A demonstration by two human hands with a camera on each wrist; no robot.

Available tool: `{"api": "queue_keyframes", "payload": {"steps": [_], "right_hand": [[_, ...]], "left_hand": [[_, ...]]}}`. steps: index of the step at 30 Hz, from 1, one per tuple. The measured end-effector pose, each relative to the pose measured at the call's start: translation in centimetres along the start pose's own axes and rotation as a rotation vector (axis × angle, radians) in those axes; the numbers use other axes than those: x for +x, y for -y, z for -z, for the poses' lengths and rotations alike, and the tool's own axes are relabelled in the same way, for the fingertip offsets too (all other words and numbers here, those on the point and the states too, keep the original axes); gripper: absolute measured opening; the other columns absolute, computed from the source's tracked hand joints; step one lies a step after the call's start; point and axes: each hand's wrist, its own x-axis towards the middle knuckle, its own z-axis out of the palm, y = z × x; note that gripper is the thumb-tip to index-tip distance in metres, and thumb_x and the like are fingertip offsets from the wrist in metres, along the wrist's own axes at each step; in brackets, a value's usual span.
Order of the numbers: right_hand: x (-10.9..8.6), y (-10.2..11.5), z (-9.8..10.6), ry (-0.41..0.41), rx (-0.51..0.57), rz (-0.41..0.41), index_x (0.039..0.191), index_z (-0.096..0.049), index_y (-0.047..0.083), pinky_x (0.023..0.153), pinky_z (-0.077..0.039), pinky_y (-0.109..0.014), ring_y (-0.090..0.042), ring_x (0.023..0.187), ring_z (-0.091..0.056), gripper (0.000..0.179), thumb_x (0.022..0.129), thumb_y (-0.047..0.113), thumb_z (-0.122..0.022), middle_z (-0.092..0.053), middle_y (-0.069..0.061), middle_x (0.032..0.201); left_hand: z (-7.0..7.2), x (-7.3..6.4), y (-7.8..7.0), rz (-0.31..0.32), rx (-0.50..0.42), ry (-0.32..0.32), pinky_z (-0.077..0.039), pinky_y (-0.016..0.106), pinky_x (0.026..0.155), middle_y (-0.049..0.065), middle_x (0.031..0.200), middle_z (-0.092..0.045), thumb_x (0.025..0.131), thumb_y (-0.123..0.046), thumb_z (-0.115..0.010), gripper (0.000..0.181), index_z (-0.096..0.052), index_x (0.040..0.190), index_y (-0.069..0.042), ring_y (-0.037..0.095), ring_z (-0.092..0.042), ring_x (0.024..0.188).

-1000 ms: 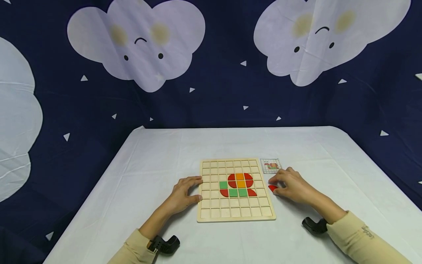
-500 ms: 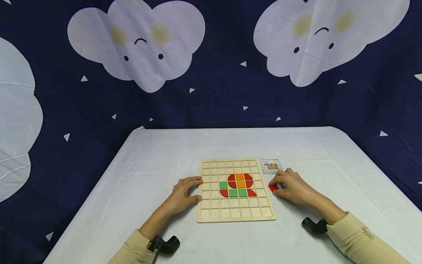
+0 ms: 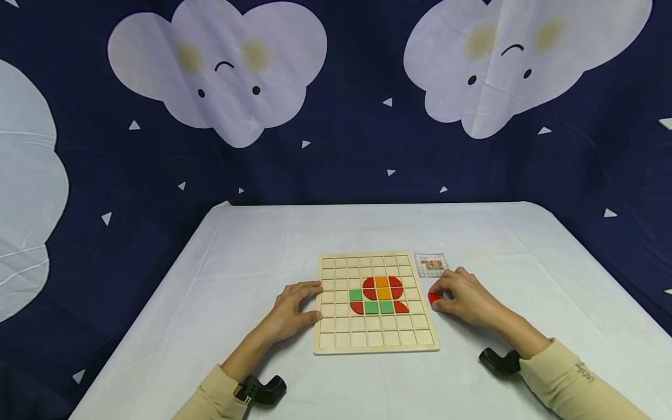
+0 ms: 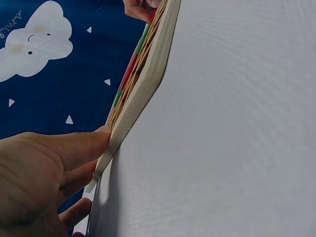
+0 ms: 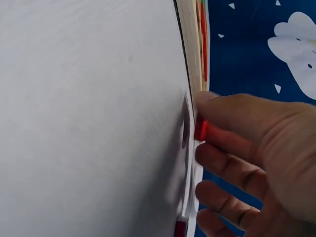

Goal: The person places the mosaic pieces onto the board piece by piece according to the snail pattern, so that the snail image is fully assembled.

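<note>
A wooden grid board (image 3: 375,342) lies on the white table, with red, orange and green pieces set in its middle cells. My left hand (image 3: 290,312) rests at the board's left edge. In the left wrist view its thumb (image 4: 81,150) touches the rim, with the fingers lower down. Just right of the board, my right hand (image 3: 466,297) pinches a small red piece (image 3: 433,298) between thumb and fingers. The right wrist view shows this red piece (image 5: 200,128) from its side, partly covered by the thumb.
A small printed pattern card (image 3: 431,265) lies beyond my right hand, beside the board's upper right corner. Another dark red piece (image 5: 180,228) shows low in the right wrist view. A dark blue cloud-print cloth (image 3: 357,116) hangs behind the table.
The red piece has turned a little in the fingers of my right hand, which has barely moved. My left hand and the board have stayed in place.
</note>
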Motion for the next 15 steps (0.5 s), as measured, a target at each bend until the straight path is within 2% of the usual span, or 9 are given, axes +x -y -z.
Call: {"api": "queue_keyframes", "payload": {"steps": [3, 7, 10, 13, 15], "right_hand": [[0.2, 0.6, 0.2, -0.011, 0.010, -0.017, 0.090, -0.072, 0.016, 0.080, -0.036, -0.036, -0.017, 0.088, -0.047, 0.018, 0.074, 0.022, -0.077, -0.066, 0.000, 0.098], [0.8, 1.6, 0.4, -0.019, 0.039, -0.027, 0.093, -0.072, 0.015, 0.090, -0.039, -0.049, -0.030, 0.106, -0.051, 0.019, 0.076, 0.022, -0.076, -0.065, -0.013, 0.116], [1.4, 2.5, 0.3, -0.029, 0.064, -0.008, 0.092, -0.072, 0.015, 0.098, -0.035, -0.057, -0.037, 0.116, -0.049, 0.018, 0.076, 0.022, -0.075, -0.065, -0.013, 0.116], [2.2, 3.3, 0.2, -0.036, 0.079, 0.014, 0.092, -0.073, 0.014, 0.099, -0.034, -0.055, -0.031, 0.106, -0.051, 0.018, 0.076, 0.022, -0.076, -0.067, -0.007, 0.105], [2.7, 3.9, 0.1, -0.036, 0.083, 0.026, 0.093, -0.073, 0.014, 0.094, -0.037, -0.049, -0.024, 0.098, -0.050, 0.020, 0.076, 0.023, -0.076, -0.067, -0.002, 0.100]], "left_hand": [[0.0, 0.0, 0.0, -0.002, 0.001, 0.000, -0.020, 0.056, 0.107, 0.002, 0.140, -0.051, 0.079, -0.015, -0.073, 0.049, -0.059, 0.126, -0.008, 0.030, -0.037, 0.131], [0.0, 0.0, 0.0, -0.002, 0.005, -0.001, -0.021, 0.055, 0.106, 0.002, 0.140, -0.051, 0.079, -0.016, -0.074, 0.049, -0.060, 0.125, -0.009, 0.030, -0.037, 0.131], [0.0, 0.0, 0.1, 0.000, 0.006, -0.001, -0.021, 0.055, 0.106, 0.002, 0.140, -0.051, 0.079, -0.016, -0.074, 0.049, -0.060, 0.126, -0.009, 0.030, -0.037, 0.131], [0.0, 0.0, 0.0, 0.000, 0.003, 0.000, -0.021, 0.055, 0.106, 0.002, 0.140, -0.051, 0.079, -0.015, -0.074, 0.049, -0.059, 0.126, -0.008, 0.029, -0.037, 0.131], [0.0, 0.0, 0.0, 0.001, 0.002, 0.001, -0.021, 0.055, 0.106, 0.003, 0.140, -0.051, 0.079, -0.015, -0.073, 0.049, -0.059, 0.126, -0.008, 0.029, -0.037, 0.131]]}}
